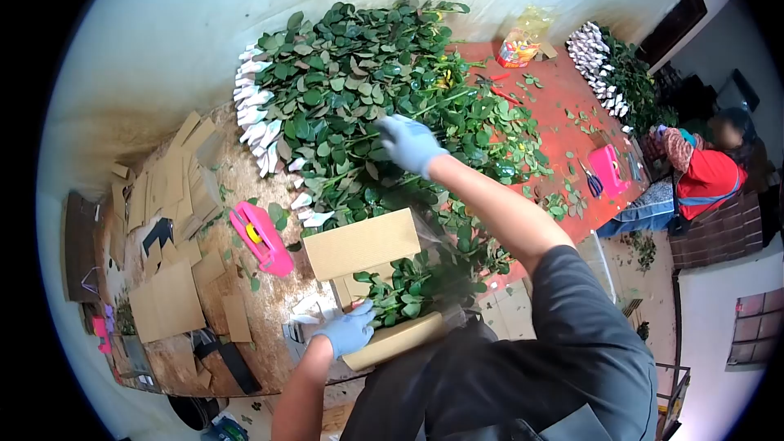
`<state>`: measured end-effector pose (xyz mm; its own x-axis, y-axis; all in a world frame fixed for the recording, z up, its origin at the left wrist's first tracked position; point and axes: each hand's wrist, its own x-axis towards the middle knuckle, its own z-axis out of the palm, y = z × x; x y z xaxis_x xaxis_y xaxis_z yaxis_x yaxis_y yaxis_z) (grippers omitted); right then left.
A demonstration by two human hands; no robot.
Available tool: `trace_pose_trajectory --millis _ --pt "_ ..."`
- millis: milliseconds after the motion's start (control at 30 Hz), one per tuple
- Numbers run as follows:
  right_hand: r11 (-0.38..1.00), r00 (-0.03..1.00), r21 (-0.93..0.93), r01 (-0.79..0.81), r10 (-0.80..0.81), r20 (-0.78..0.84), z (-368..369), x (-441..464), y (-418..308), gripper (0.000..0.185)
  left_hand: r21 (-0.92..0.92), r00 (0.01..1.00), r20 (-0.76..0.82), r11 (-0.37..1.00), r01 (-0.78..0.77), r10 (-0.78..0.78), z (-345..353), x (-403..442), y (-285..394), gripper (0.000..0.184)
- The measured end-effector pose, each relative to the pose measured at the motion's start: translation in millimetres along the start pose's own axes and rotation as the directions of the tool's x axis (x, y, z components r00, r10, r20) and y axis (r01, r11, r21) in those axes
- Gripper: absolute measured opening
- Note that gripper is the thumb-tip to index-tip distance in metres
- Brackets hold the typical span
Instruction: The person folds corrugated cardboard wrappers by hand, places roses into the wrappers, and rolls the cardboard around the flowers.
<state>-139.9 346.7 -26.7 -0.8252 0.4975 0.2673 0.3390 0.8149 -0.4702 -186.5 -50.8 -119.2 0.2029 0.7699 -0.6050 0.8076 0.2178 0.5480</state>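
A big heap of leafy green stems (pixel 343 73) lies on the table, with white-wrapped heads (pixel 255 114) at its left end. My right hand (pixel 410 145), in a grey-blue glove, is over the middle of the heap; its fingers point left and what they hold, if anything, is hidden. Below the heap an open cardboard box (pixel 363 243) holds more leafy stems (pixel 404 290). My left hand (pixel 349 331), gloved the same way, rests at the box's lower left corner beside those stems, its fingers partly spread.
Pink tape dispensers (pixel 261 241) (pixel 606 170) stand at the left and right. Cardboard pieces (pixel 167 298) cover the left side. Scissors (pixel 591 180) and red-handled cutters (pixel 504 95) lie on the red surface (pixel 555 126). A person in red (pixel 709 184) is at the far right.
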Motion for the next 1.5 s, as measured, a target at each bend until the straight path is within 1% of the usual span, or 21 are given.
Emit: trace_pose_trajectory --millis 100,167,233,300,400,467,633,700,767,833,900,933,967,1100,1167,1200,1233,1300,1367,1433,1500 --pt "0.963 0.995 -0.264 0.045 -0.020 0.097 49 44 8 0.033 0.032 1.000 0.007 0.999 0.002 -0.002 4 1 -3 0.055" --pt "0.878 0.942 -0.479 0.014 0.149 0.300 61 47 2 0.031 0.042 1.000 -0.006 0.999 -0.011 0.011 27 10 -23 0.056" --pt "0.822 0.912 -0.563 0.086 0.163 0.377 68 44 3 0.026 0.134 0.991 -0.072 0.985 -0.105 0.115 51 21 -45 0.055" --pt "0.792 0.916 -0.594 0.141 0.123 0.382 66 43 3 0.024 0.168 0.982 -0.100 0.975 -0.145 0.163 44 18 -41 0.055" --pt "0.706 0.973 -0.678 0.206 -0.074 0.219 25 39 -16 0.019 0.036 1.000 0.005 0.999 -0.024 0.024 3 0 -1 0.056" --pt "0.735 0.975 -0.640 0.222 -0.177 0.134 -12 28 -29 0.016 -0.018 0.993 -0.113 1.000 -0.020 0.018 -1 -6 6 0.045" --pt "0.882 0.941 -0.356 0.308 -0.338 -0.024 -91 -48 -53 0.026 -0.029 0.997 -0.073 1.000 -0.003 0.001 2 0 1 0.049" --pt "0.926 0.934 -0.131 0.354 -0.344 0.096 -102 -94 -59 0.028 0.002 0.986 -0.141 0.996 -0.089 0.089 15 4 -11 0.050" --pt "0.948 0.892 -0.060 0.313 -0.272 0.361 -99 -139 -62 0.020 -0.058 0.983 -0.166 0.995 -0.085 0.074 11 0 -6 0.048" --pt "0.962 0.869 -0.010 0.273 -0.242 0.431 -68 -185 -54 0.019 0.045 0.956 0.168 0.971 0.236 -0.240 -33 -7 33 0.046" --pt "0.976 0.860 -0.028 0.217 -0.178 0.478 -34 -218 -42 0.018 0.109 0.959 0.239 0.985 0.132 -0.155 -16 4 13 0.047" --pt "0.985 0.846 -0.035 0.170 -0.128 0.517 -17 -228 -34 0.017 -0.085 0.988 0.033 0.985 0.150 -0.148 -19 -8 21 0.048" --pt "0.985 0.845 -0.028 0.168 -0.130 0.519 -3 -235 -26 0.017 -0.103 0.991 -0.019 0.986 0.134 -0.136 -25 -14 29 0.048" --pt "0.957 0.819 -0.196 0.214 -0.066 0.570 38 -239 -5 0.018 -0.102 0.997 -0.032 0.993 0.066 -0.070 -16 -9 19 0.047" --pt "0.750 0.749 -0.505 0.428 0.020 0.663 38 -228 -23 0.019 -0.093 0.996 -0.024 0.992 0.081 -0.084 -21 -10 22 0.045" --pt "0.670 0.825 -0.617 0.413 0.013 0.565 41 -233 -35 0.019 -0.103 0.997 -0.014 0.992 0.075 -0.076 -22 -10 22 0.043" --pt "0.672 0.778 -0.607 0.424 0.073 0.624 22 -221 -68 0.020 -0.114 0.998 -0.004 0.991 0.066 -0.067 -22 -9 22 0.041" --pt "0.875 0.695 -0.362 0.320 0.043 0.717 4 -200 -116 0.019 -0.117 0.998 -0.054 0.993 0.027 -0.034 -10 -7 13 0.038" --pt "0.845 0.785 -0.251 0.473 -0.274 0.556 30 -210 -129 0.020 -0.115 0.994 -0.106 0.993 -0.014 0.001 -8 -5 12 0.036" --pt "0.844 0.788 -0.184 0.504 -0.362 0.498 71 -205 -133 0.026 -0.101 0.991 0.041 0.986 0.129 -0.126 -17 -5 19 0.035" --pt "0.815 0.745 -0.185 0.550 -0.378 0.549 109 -197 -121 0.028 -0.119 0.992 0.031 0.985 0.122 -0.119 -25 -8 25 0.038"
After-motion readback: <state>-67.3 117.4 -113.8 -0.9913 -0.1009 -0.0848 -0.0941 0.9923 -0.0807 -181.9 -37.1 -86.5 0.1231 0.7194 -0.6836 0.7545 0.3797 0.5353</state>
